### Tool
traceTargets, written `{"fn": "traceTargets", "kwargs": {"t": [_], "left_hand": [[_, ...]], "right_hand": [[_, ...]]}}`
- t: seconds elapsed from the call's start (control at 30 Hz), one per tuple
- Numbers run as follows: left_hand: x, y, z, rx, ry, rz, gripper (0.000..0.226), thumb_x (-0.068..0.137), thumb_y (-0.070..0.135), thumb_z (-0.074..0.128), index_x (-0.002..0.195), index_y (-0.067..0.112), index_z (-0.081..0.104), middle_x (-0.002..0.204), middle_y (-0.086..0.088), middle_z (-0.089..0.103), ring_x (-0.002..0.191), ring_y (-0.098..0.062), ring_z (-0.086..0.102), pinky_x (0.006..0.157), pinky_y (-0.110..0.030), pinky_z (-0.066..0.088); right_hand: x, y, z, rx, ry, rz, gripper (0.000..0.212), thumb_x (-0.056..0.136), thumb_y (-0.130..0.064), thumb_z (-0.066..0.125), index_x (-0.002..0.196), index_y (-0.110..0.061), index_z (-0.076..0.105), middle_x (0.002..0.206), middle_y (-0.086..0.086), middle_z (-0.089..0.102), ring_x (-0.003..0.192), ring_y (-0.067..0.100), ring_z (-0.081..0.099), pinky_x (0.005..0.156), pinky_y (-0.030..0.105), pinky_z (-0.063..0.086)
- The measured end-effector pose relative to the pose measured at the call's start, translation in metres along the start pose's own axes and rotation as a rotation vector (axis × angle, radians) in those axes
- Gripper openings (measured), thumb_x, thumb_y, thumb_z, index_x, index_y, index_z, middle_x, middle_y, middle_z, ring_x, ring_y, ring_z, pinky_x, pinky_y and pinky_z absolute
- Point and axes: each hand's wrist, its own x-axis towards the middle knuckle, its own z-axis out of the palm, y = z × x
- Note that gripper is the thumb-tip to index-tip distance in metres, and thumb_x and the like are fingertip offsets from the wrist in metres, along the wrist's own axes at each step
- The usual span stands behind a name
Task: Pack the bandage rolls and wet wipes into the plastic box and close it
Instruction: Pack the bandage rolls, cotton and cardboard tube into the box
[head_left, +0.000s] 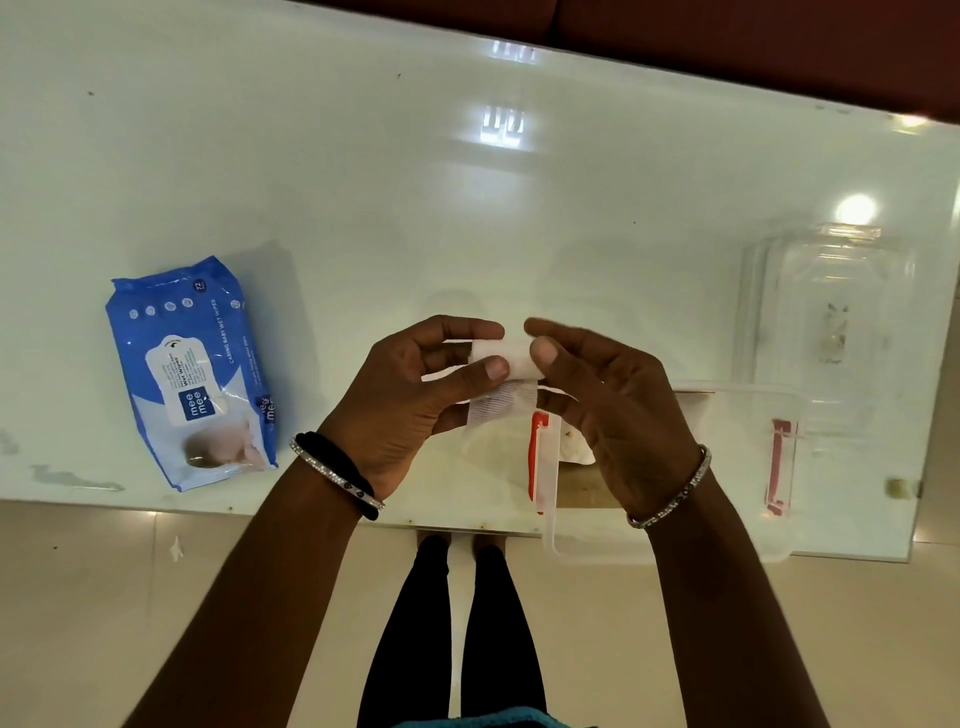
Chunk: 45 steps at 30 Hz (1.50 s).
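Observation:
A white bandage roll (511, 358) is held above the table's near edge between both hands, with a loose gauze tail (498, 402) hanging from it. My left hand (410, 395) pinches the roll's left end with thumb and fingers. My right hand (608, 400) grips its right end. Under my right hand stands the clear plastic box (737, 467) with red clips, open, something white lying inside it. A blue pack of wet wipes (192, 369) lies flat on the table to the left.
The clear lid (826, 306) lies on the glossy white table (467, 218) beyond the box, at the right. The box overhangs the table's near edge. My legs and the tiled floor show below that edge.

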Motion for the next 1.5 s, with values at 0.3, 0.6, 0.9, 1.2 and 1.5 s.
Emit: {"fn": "traceTargets", "kwargs": {"t": [0.3, 0.6, 0.9, 1.2, 1.5], "left_hand": [[-0.003, -0.002, 0.000, 0.092, -0.018, 0.012, 0.045, 0.073, 0.007, 0.075, 0.116, 0.015, 0.065, 0.116, -0.008, 0.070, 0.107, -0.027, 0.068, 0.083, -0.046, 0.059], [-0.005, -0.007, 0.006, 0.057, 0.103, -0.144, 0.037, 0.077, 0.029, 0.070, 0.109, 0.010, 0.070, 0.098, -0.010, 0.075, 0.080, -0.018, 0.073, 0.063, -0.025, 0.058], [-0.012, -0.008, 0.005, 0.026, 0.007, -0.083, 0.037, 0.074, 0.014, 0.073, 0.110, 0.017, 0.068, 0.104, -0.007, 0.075, 0.092, -0.022, 0.073, 0.074, -0.034, 0.060], [-0.018, -0.011, 0.023, 0.032, -0.010, -0.077, 0.022, 0.081, -0.015, 0.060, 0.083, 0.006, 0.066, 0.111, -0.014, 0.071, 0.100, -0.031, 0.071, 0.084, -0.041, 0.059], [-0.024, -0.031, 0.051, 0.107, 0.080, -0.096, 0.026, 0.077, 0.003, 0.074, 0.101, 0.005, 0.064, 0.103, -0.016, 0.071, 0.088, -0.022, 0.073, 0.074, -0.032, 0.061]], "right_hand": [[-0.004, 0.005, 0.000, -0.047, 0.013, -0.055, 0.024, 0.082, -0.005, 0.068, 0.106, -0.005, 0.072, 0.093, 0.007, 0.078, 0.084, 0.025, 0.075, 0.069, 0.033, 0.061], [-0.009, 0.016, -0.007, -0.133, -0.005, -0.174, 0.037, 0.069, 0.010, 0.077, 0.098, -0.012, 0.076, 0.106, 0.006, 0.076, 0.107, 0.018, 0.069, 0.090, 0.040, 0.056], [-0.019, 0.009, -0.003, 0.051, 0.030, 0.021, 0.053, 0.073, -0.030, 0.071, 0.123, -0.015, 0.064, 0.100, 0.010, 0.075, 0.095, 0.024, 0.073, 0.077, 0.036, 0.060], [-0.034, 0.017, -0.022, -0.088, 0.069, -0.077, 0.035, 0.064, -0.018, 0.080, 0.098, -0.010, 0.076, 0.097, 0.010, 0.077, 0.091, 0.030, 0.073, 0.080, 0.040, 0.060], [-0.065, 0.023, -0.041, -0.031, 0.058, -0.063, 0.029, 0.067, -0.015, 0.084, 0.093, -0.007, 0.077, 0.097, 0.012, 0.077, 0.096, 0.026, 0.072, 0.079, 0.031, 0.058]]}}
